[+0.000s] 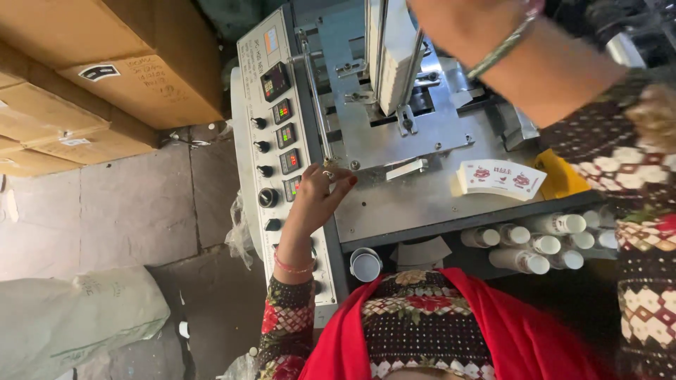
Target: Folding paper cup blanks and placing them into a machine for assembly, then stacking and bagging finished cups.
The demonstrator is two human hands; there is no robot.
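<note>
My left hand (320,193) rests on the edge of the metal machine table (394,204), right beside the control panel (276,134). Its fingers are curled and hold nothing. My right hand (458,21) is raised at the top of the view, next to an upright stack of white paper blanks (391,49) in the machine's feeder. Its fingers are cut off by the frame edge. A small pile of printed fan-shaped cup blanks (500,177) lies on the table between my arms.
Stacks of white paper cups (535,243) lie on a shelf under the table, and one cup stack (365,266) stands near my body. Cardboard boxes (105,77) are piled at the left, above a white sack (70,317) on the stone floor. A yellow piece (563,176) sits beside the blanks.
</note>
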